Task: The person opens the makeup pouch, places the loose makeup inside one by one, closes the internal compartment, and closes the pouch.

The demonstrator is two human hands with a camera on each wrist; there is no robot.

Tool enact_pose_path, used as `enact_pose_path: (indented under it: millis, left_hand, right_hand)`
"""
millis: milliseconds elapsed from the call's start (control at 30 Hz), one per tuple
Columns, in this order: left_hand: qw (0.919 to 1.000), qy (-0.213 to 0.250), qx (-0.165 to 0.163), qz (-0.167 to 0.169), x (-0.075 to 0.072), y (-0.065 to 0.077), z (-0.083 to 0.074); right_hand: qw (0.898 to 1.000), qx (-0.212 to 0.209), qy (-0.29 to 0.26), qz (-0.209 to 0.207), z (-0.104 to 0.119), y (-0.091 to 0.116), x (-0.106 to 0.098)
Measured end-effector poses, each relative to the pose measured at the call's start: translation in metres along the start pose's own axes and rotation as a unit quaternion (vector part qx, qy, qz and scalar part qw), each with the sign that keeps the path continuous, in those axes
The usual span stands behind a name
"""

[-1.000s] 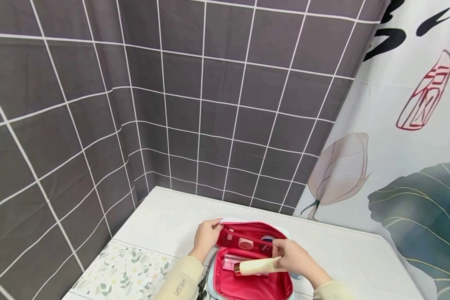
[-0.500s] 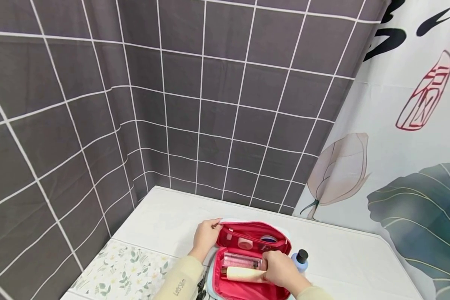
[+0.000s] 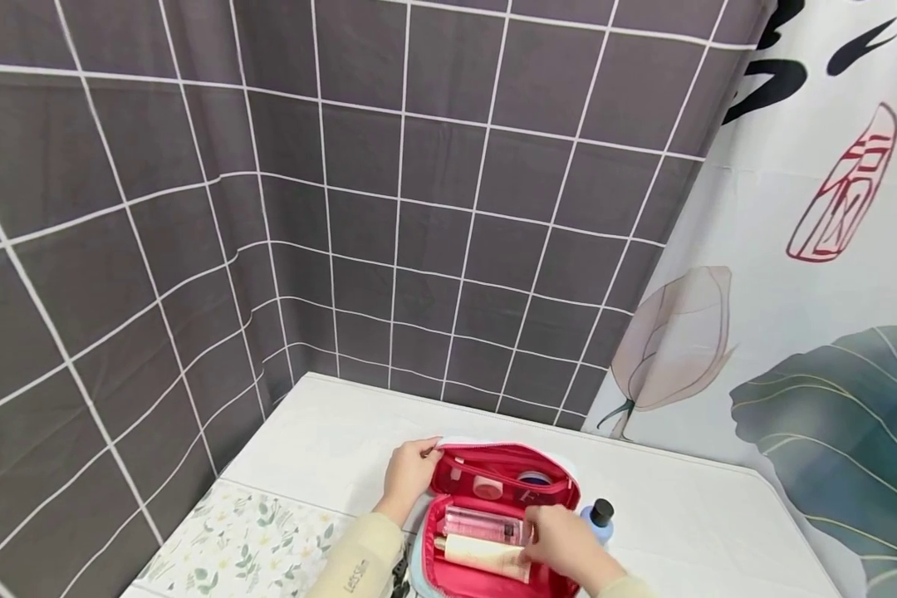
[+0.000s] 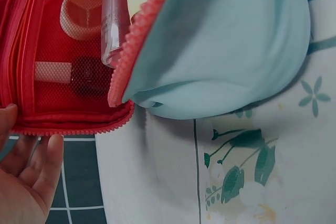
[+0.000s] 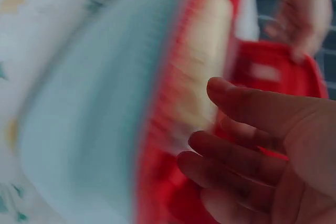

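A light-blue cosmetic bag (image 4: 231, 40) with red lining lies unzipped on the white table. My left hand (image 3: 408, 475) pinches the edge of its raised lid between thumb and fingers. In the bag's base lie a clear pink bottle (image 3: 480, 525) and, alongside it, a cream tube (image 3: 486, 557). My right hand (image 3: 564, 540) is just over the tube's right end; in the right wrist view its thumb and fingers are apart with nothing between them. The lid's mesh pocket holds a round pale-pink jar (image 4: 81, 13), a small dark-capped bottle (image 4: 86, 77) and a dark-rimmed round container (image 3: 534, 477).
A blue bottle with a black cap (image 3: 600, 517) stands right of the bag. Floral cloth (image 3: 247, 540) covers the table's front left. A dark item partly shows beside the left sleeve. Dark gridded curtain (image 3: 456, 208) hangs behind the table.
My right hand moved left and down with the cream tube, laid it in the bag beside the pink bottle, and let go. The blue bottle came into sight. My left hand stayed on the lid.
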State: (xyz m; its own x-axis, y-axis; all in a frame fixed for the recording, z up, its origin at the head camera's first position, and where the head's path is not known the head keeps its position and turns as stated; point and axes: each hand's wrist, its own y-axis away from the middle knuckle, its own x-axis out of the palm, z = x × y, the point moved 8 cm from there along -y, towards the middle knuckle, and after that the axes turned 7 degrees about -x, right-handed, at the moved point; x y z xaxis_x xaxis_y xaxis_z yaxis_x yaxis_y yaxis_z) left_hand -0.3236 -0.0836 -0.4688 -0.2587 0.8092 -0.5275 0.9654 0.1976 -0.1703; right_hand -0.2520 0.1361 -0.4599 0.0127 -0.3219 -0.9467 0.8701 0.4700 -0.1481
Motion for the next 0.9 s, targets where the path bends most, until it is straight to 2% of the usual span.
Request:
enact_pose_path:
  millis: [100,200,267,333,433,567,667,767,900]
  left_hand:
    - [1.0,-0.002,0.005,0.0,0.001,0.001,-0.001]
    - [1.0,0.001,0.007,-0.001,0.001,0.001,-0.001]
    - [1.0,0.001,0.005,0.0,0.001,0.002,0.0]
    - [1.0,0.002,0.002,0.002,0.0,0.002,0.0]
    - [1.0,0.002,0.002,0.006,0.001,0.002,0.0]
    - [1.0,0.004,0.0,0.007,0.0,0.002,0.0]
    - [0.9999,0.006,0.0,0.008,0.0,0.002,0.0]
    - [1.0,0.006,0.001,0.008,0.0,0.003,0.0]
    - [1.0,0.004,0.0,0.001,0.0,0.002,0.0]
  right_hand:
    - [0.996,0.068,-0.019,-0.046,-0.021,0.007,-0.03]
    - [0.986,0.131,-0.034,-0.097,-0.047,0.018,-0.063]
    - [0.982,0.153,-0.03,-0.107,-0.062,0.026,-0.078]
    - [0.982,0.16,-0.026,-0.099,-0.076,0.033,-0.084]
    - [0.987,0.138,-0.034,-0.079,-0.091,0.04,-0.075]
    - [0.989,0.116,-0.077,-0.051,-0.1,0.042,-0.046]
    - [0.986,0.132,-0.095,-0.028,-0.105,0.042,-0.03]
    - [0.985,0.153,-0.08,-0.022,-0.107,0.043,-0.027]
    - [0.987,0.155,-0.037,-0.03,-0.102,0.042,-0.038]
